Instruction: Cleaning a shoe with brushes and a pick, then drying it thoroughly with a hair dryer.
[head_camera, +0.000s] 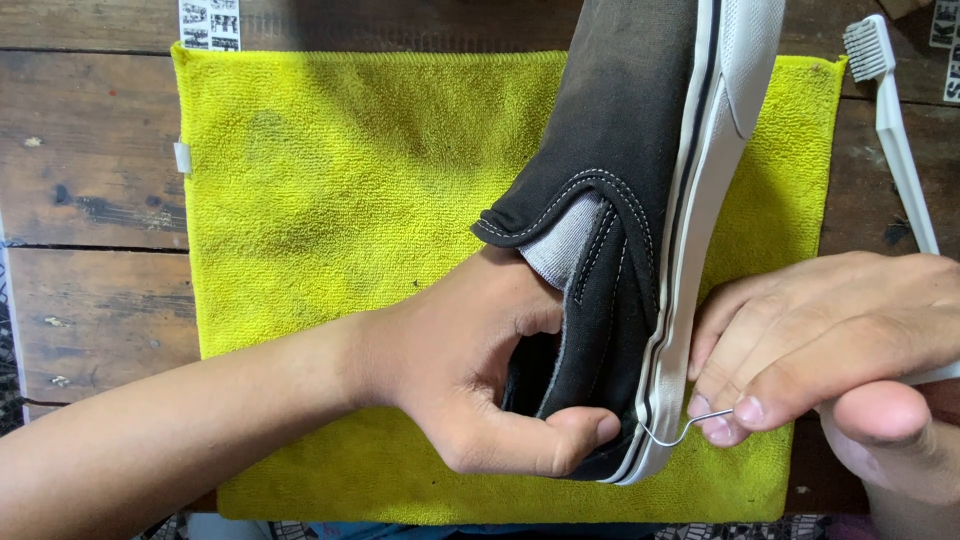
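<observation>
Spreading across a dark wooden table (90, 200), a yellow towel (340, 200) is seen beneath a black slip-on shoe (610, 150), turned on its side, long axis running away from the person. The heel is gripped by the left hand (480, 370), fingers tucked inside. The right hand (830, 340) is pinched on a thin wire hook (680, 432) touching the white sole edge (690, 250). A white toothbrush (890, 110) lies at the right.

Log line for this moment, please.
left hand: inside black slip-on shoe, gripping | right hand: pinching curved needle at white sole | base: yellow towel
</observation>
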